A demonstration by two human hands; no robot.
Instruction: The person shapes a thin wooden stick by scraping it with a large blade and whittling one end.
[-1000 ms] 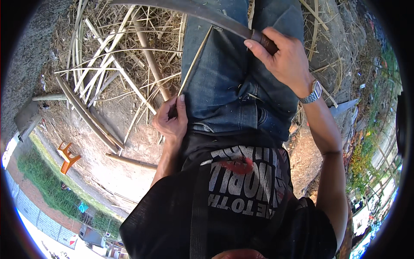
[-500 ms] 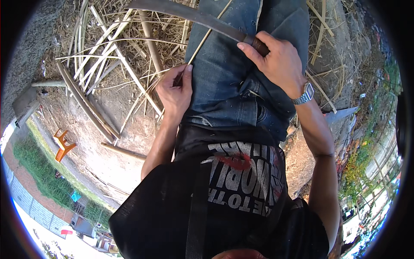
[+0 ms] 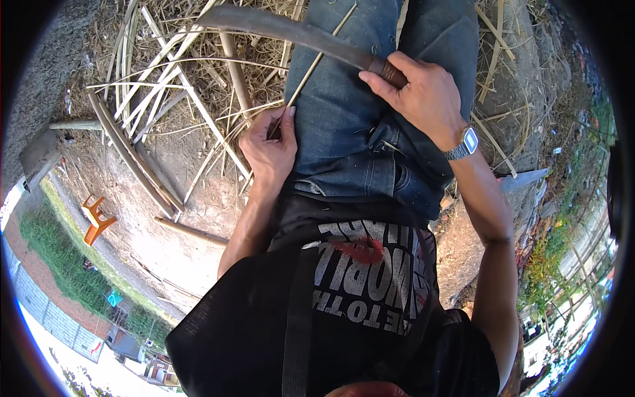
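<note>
My right hand point(image 3: 426, 96) is wrapped round the dark handle of a machete point(image 3: 284, 32). Its long curved blade points left across my thighs, with the tip above the straw-littered ground. A thin pale strip point(image 3: 306, 82), like split bamboo or cane, slants up from my left hand point(image 3: 268, 145) over the leg of my jeans. The left thumb and fingers pinch its lower end beside my left thigh. Midway along, the blade crosses over the strip; whether they touch I cannot tell.
Many pale split strips point(image 3: 188, 86) lie heaped on the ground at left, near thicker poles point(image 3: 135, 155). An orange plastic chair or stool point(image 3: 99, 221) stands farther left. A pointed grey metal blade point(image 3: 526, 178) lies on the ground beyond my right forearm.
The machete has dropped slightly at its tip, and more of its flat side shows. My right hand has shifted a little left. My left hand keeps its pinch on the strip.
</note>
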